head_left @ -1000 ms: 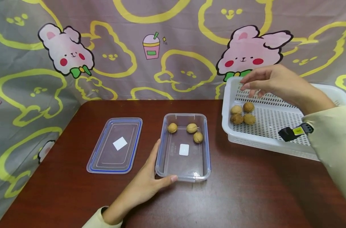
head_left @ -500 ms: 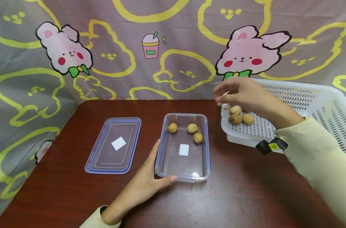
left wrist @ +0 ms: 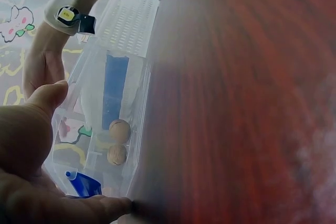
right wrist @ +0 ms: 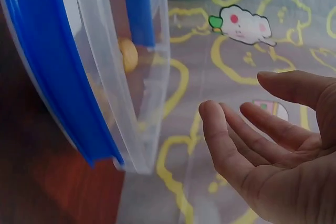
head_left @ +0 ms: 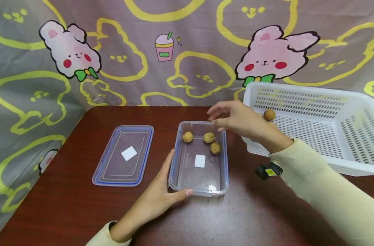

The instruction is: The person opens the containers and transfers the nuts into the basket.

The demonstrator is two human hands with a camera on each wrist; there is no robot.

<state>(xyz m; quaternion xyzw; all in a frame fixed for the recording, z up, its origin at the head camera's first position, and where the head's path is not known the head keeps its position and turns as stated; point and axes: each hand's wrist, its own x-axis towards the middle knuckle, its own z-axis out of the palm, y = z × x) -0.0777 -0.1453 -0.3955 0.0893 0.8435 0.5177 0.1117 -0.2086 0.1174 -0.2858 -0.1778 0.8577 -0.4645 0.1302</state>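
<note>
A clear plastic food container (head_left: 200,179) with blue-edged sides stands mid-table, holding 3 walnuts (head_left: 215,148) toward its far end. My left hand (head_left: 154,200) grips its near left corner, thumb on the front rim and fingers along the left side. Two walnuts (left wrist: 119,130) show through the wall in the left wrist view. Over the far right corner of the container hovers my right hand (head_left: 236,119), its fingers loosely bent. In the right wrist view, nothing lies between that hand's fingers (right wrist: 212,129), and the container wall (right wrist: 157,103) is beside them.
At the right is a white perforated basket (head_left: 307,131) with one walnut (head_left: 269,115) showing; my right forearm covers part of it. A clear lid (head_left: 116,171) with a blue seal lies flat left of the container. A patterned cloth (head_left: 199,41) hangs behind the table.
My right hand has moved left and down from above the basket to above the container's far right corner. The left hand and the walnuts in the container have stayed put.
</note>
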